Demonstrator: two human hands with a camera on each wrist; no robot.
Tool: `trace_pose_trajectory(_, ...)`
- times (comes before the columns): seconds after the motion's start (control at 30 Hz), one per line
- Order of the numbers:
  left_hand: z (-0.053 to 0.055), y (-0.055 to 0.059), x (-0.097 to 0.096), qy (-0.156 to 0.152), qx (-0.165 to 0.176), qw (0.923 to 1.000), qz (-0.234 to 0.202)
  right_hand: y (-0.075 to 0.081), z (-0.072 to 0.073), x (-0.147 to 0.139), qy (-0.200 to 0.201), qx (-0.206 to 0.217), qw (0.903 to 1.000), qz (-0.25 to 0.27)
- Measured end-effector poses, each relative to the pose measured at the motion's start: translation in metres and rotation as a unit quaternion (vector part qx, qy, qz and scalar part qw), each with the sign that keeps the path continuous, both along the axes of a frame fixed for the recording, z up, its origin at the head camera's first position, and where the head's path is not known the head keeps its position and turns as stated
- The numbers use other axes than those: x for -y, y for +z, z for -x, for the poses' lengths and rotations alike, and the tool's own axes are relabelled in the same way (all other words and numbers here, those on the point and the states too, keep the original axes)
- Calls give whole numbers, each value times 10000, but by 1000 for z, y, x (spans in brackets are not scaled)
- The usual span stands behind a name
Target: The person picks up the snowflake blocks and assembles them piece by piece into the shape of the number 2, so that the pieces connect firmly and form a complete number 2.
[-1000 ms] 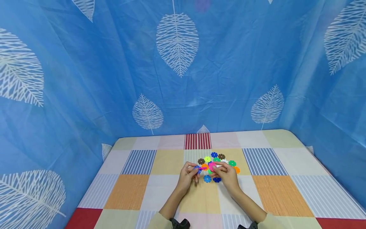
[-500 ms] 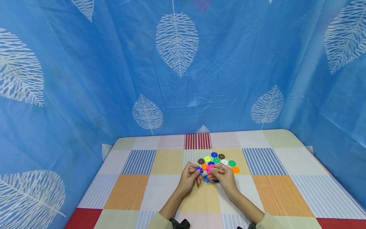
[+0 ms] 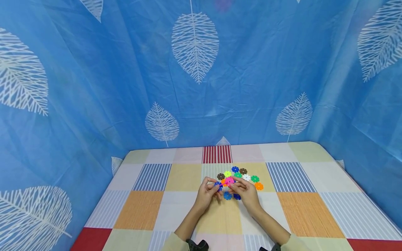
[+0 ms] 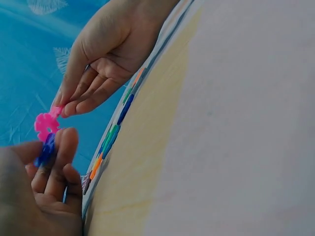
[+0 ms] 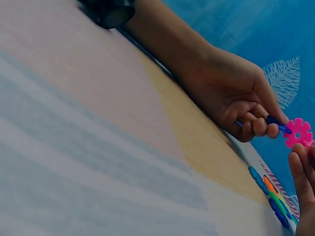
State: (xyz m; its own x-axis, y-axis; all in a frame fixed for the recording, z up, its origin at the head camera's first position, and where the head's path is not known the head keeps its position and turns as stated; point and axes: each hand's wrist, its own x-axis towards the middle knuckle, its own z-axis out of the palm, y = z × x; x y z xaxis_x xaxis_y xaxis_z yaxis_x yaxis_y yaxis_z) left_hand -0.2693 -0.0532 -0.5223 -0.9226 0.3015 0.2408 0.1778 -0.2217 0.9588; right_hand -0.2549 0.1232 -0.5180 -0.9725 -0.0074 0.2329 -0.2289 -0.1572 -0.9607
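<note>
My left hand (image 3: 205, 197) pinches a blue notched plastic disc (image 3: 218, 187) between thumb and fingers. A pink notched disc (image 5: 298, 132), seen face-on in the right wrist view, is slotted into the blue disc (image 4: 46, 150). Opposite, my right hand (image 3: 248, 196) pinches a second pink disc (image 3: 229, 181) by its edge. In the left wrist view this second disc (image 4: 56, 111) meets the first pink one; whether they are locked together I cannot tell. Both hands are held above the table, close together, and the fingertips partly cover the discs.
Loose notched discs lie flat behind and beneath the hands, among them a brown disc (image 3: 221, 176), a white disc (image 3: 246, 177), an orange disc (image 3: 259, 186) and a light blue disc (image 3: 227, 196). A patchwork cloth (image 3: 142, 209) covers the table; a blue leaf-print curtain (image 3: 245, 87) surrounds it.
My right hand has moved left with its pink disc, up to the pieces in my left hand, then lifted slightly. My left hand has shifted only a little to the right.
</note>
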Motion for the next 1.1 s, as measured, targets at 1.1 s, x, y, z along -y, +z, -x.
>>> trace_pose_trajectory(1.1, -4, 23, 13, -420, 27, 9975, 564, -16, 0, -8, -851, -2555, 8421, -4673)
